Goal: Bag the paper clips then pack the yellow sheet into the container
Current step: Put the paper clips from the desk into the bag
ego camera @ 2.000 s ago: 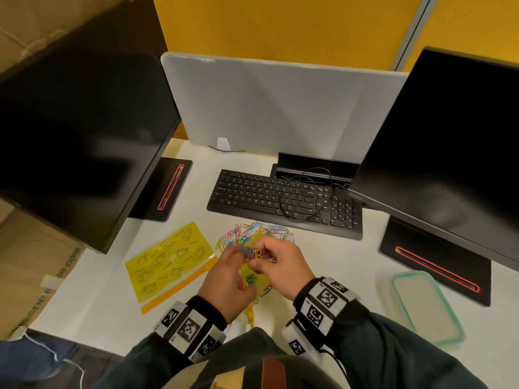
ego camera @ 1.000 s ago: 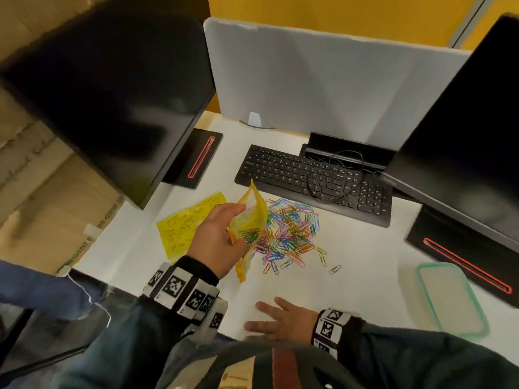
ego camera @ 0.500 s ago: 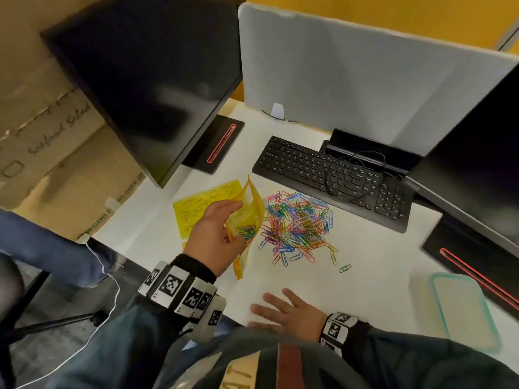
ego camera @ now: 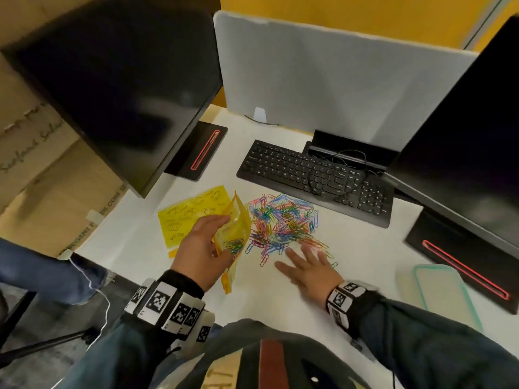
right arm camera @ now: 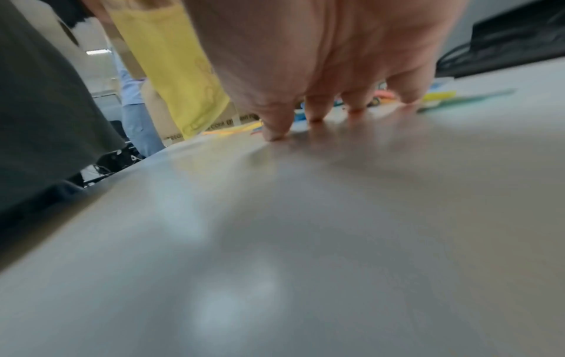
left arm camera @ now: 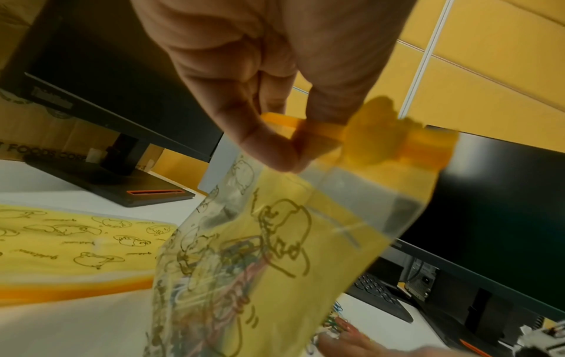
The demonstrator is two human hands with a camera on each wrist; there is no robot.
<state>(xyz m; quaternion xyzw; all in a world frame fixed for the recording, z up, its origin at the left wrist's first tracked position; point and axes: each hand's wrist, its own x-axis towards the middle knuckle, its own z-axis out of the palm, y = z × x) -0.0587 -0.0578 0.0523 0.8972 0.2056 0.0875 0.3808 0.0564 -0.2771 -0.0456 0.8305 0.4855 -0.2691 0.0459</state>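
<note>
The left hand (ego camera: 200, 245) pinches the yellow printed plastic zip bag (ego camera: 234, 234) upright to receive the scattered coloured paper clips (ego camera: 283, 220), which the flat, spread right hand (ego camera: 307, 266) reaches across the white table (ego camera: 365, 248).

Warm, rather dim indoor light fills the head view, whose wide lens bows the dark glossy monitor screen (ego camera: 118, 88) at the left edge. The white matte desk top (right arm camera: 305, 241) carries soft pale glare patches in the right wrist view, where the near surface is smeared and out of focus. The translucent yellow plastic bag (left arm camera: 275, 253) shows motion blur.
</note>
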